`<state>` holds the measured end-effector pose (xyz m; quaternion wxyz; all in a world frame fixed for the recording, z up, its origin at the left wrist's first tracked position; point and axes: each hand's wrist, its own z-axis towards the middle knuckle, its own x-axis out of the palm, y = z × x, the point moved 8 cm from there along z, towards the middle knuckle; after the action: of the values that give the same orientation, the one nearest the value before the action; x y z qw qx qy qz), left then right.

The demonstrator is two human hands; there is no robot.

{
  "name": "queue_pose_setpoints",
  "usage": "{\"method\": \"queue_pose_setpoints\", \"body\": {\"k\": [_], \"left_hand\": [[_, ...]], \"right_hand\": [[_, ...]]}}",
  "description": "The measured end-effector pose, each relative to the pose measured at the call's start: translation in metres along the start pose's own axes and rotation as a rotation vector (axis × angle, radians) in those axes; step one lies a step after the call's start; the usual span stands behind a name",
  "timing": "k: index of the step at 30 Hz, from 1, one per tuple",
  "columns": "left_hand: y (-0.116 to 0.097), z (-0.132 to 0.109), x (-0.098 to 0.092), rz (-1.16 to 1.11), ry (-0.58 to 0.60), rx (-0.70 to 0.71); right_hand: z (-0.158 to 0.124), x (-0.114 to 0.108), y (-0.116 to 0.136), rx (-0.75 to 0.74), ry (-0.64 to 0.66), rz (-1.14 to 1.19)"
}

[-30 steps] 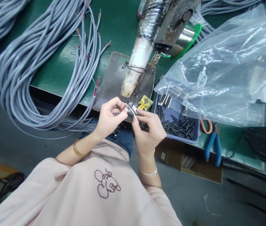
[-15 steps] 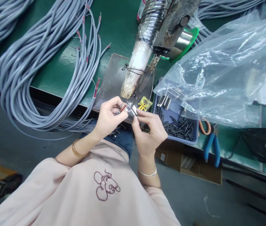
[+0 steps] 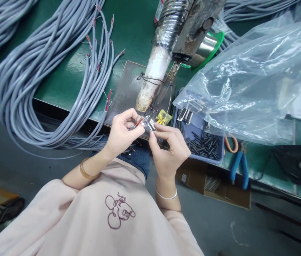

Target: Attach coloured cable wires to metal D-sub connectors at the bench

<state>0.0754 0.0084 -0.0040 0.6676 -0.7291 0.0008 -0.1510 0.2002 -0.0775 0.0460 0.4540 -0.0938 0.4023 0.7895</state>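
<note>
Pinched in my left hand [image 3: 125, 131] are the thin coloured wires [image 3: 139, 121] of a cable end, red and orange among them. My right hand [image 3: 170, 147] grips a small metal multi-pin connector [image 3: 151, 124] between thumb and fingers. The wire ends and the connector's pins meet or nearly meet; contact is too small to tell. Just above them hang the soldering machine's metal tip [image 3: 162, 96] and a white wrapped tube [image 3: 151, 76]. A yellow sponge-like piece [image 3: 163, 117] lies right beside the connector on the dark plate [image 3: 125, 85].
Bundles of grey cable [image 3: 46, 64] cover the left of the green table [image 3: 136, 21]. At right stand a blue tray [image 3: 221, 154] with black sleeves and connectors, a clear plastic bag [image 3: 248, 78], blue-handled pliers [image 3: 239, 165] and a green-rimmed solder spool [image 3: 210, 46]. Below sits a cardboard box [image 3: 227, 197].
The connector has tilted slightly between my right fingers. My hands stay almost in place, and both keep their hold. The whole view has shifted a little.
</note>
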Motion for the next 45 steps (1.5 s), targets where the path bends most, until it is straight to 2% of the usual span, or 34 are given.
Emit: {"method": "queue_pose_setpoints", "body": {"k": [11, 22, 24, 27, 30, 39, 45], "left_hand": [[0.009, -0.001, 0.000, 0.009, 0.012, -0.039], [0.013, -0.005, -0.001, -0.014, 0.035, -0.034], [0.012, -0.008, -0.002, -0.048, 0.048, -0.022], [0.012, -0.015, -0.004, -0.096, 0.048, 0.001], [0.013, -0.017, -0.005, -0.106, 0.052, 0.013], [0.009, -0.006, -0.003, 0.024, 0.036, 0.037], [0.007, -0.004, -0.002, 0.089, 0.030, 0.077]], "right_hand": [[-0.005, 0.001, -0.003, -0.014, 0.036, -0.019], [-0.006, 0.001, 0.001, -0.057, 0.014, -0.019], [-0.008, 0.000, -0.001, -0.025, -0.008, 0.005], [-0.013, 0.001, -0.013, 0.135, -0.038, 0.128], [-0.016, 0.007, -0.022, 0.262, -0.007, 0.225], [-0.007, 0.006, -0.011, 0.073, 0.015, 0.080], [-0.002, 0.005, -0.010, 0.042, 0.001, 0.057]]}}
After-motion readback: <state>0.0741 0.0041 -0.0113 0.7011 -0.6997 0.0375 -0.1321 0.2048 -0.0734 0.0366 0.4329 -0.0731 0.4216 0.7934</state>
